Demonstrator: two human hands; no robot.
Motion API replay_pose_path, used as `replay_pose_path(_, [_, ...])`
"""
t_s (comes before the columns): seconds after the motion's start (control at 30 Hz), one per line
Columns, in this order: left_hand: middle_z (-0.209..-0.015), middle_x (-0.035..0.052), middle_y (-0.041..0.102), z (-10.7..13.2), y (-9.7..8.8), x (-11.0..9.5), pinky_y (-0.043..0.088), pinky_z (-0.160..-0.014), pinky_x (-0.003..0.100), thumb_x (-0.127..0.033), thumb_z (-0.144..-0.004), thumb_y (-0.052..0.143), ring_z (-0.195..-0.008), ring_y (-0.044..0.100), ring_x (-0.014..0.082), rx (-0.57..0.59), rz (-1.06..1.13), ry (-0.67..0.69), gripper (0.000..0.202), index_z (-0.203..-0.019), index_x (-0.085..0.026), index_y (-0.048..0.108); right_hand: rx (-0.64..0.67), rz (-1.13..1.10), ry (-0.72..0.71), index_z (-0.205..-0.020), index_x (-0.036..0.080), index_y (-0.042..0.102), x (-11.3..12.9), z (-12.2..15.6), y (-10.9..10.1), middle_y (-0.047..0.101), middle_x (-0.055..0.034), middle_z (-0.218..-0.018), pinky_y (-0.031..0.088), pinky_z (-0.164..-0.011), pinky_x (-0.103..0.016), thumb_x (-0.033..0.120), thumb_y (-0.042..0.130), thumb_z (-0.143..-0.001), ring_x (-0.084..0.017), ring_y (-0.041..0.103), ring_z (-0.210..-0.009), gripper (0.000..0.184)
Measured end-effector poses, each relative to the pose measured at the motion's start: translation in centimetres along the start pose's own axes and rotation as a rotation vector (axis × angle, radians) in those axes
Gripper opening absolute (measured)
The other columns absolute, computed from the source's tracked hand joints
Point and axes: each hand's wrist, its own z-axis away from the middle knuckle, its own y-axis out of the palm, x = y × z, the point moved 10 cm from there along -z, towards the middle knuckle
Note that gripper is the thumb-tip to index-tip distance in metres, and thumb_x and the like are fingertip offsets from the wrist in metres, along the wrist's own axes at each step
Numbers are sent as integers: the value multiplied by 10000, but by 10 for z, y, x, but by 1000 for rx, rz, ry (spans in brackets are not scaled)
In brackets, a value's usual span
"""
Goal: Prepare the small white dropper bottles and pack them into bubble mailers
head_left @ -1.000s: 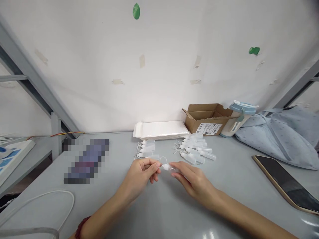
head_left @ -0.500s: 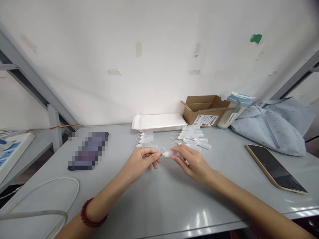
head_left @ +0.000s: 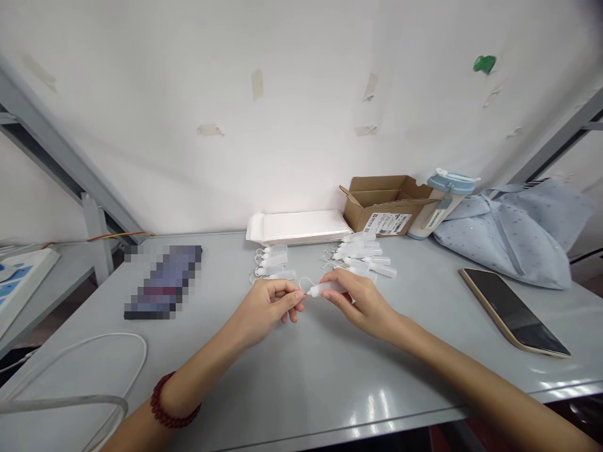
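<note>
Over the middle of the table, my right hand (head_left: 355,295) is closed around a small translucent plastic dropper bottle (head_left: 325,288), held nearly level with its white nozzle end towards the left. A thin tether loops from the bottle's neck to the fingertips of my left hand (head_left: 277,301), pinched at the bottle's tip. The small cap there is mostly hidden by thumb and finger. Behind my left hand lies a column of similar bottles (head_left: 276,259). Beyond my right hand is a looser pile of bottles (head_left: 362,251).
A white box (head_left: 301,226) and an open cardboard box (head_left: 386,210) stand against the wall, beside a blue-lidded cup (head_left: 436,204). On the right are a cloth bag (head_left: 509,238) and a phone (head_left: 516,312). A pixelated dark object (head_left: 164,282) and cables (head_left: 117,336) lie left.
The view has shifted slightly. More of the bottle's body shows between my right fingers, and its nozzle is close to my left fingertips. Both hands keep their hold.
</note>
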Motion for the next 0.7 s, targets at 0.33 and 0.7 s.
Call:
replay_pose_path(0.33, [-606, -13, 568, 2, 3, 0, 394, -554, 230, -380, -806, 551, -552, 506, 104, 1, 42, -7, 268, -658, -160, 594, -82, 48, -106, -993, 162, 546, 8, 3, -1, 619, -45, -781, 441, -558, -235, 304, 430, -930, -122, 557, -623, 194])
replay_pose_path(0.7, [-627, -4, 588, 3, 4, 4, 396, -546, 234, -365, -813, 539, -558, 515, 108, 8, 39, -6, 258, -669, -159, 599, -111, 84, -159, -1008, 161, 539, 15, 5, -2, 607, -41, -766, 438, -559, -234, 302, 420, -937, -121, 551, -621, 197])
